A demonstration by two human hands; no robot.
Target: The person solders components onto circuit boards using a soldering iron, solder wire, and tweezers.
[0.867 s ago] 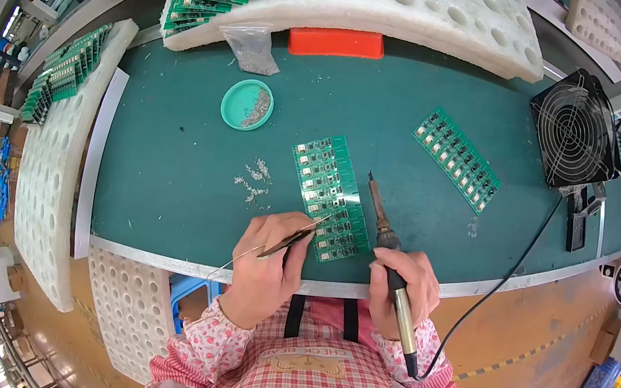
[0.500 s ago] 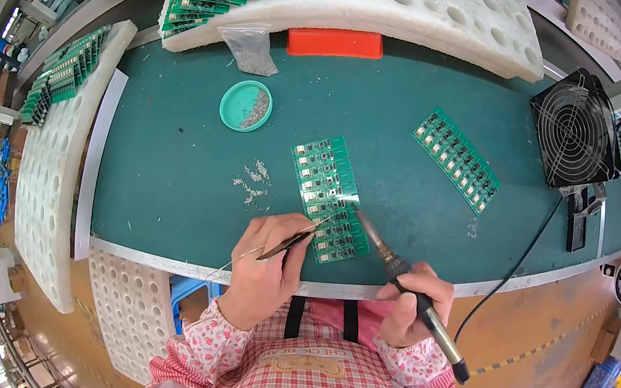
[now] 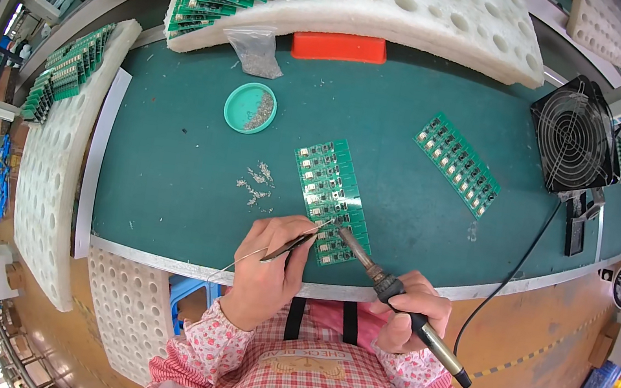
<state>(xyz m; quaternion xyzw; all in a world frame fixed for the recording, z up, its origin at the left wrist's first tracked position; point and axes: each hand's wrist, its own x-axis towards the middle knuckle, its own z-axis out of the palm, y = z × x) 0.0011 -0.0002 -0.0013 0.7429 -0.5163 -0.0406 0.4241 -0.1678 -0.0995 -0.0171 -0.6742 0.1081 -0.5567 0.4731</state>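
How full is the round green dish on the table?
The dish is partly full: small greyish bits lie toward its right side, while bare green shows on its left.

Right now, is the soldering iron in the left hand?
No, the right hand grips the soldering iron, while the left hand holds a slim dark tool.

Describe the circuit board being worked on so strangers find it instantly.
On the green table, look toward the front middle, beside the left hand. A long green circuit board lies there; unlike the board farther right, it has a soldering iron extending over it.
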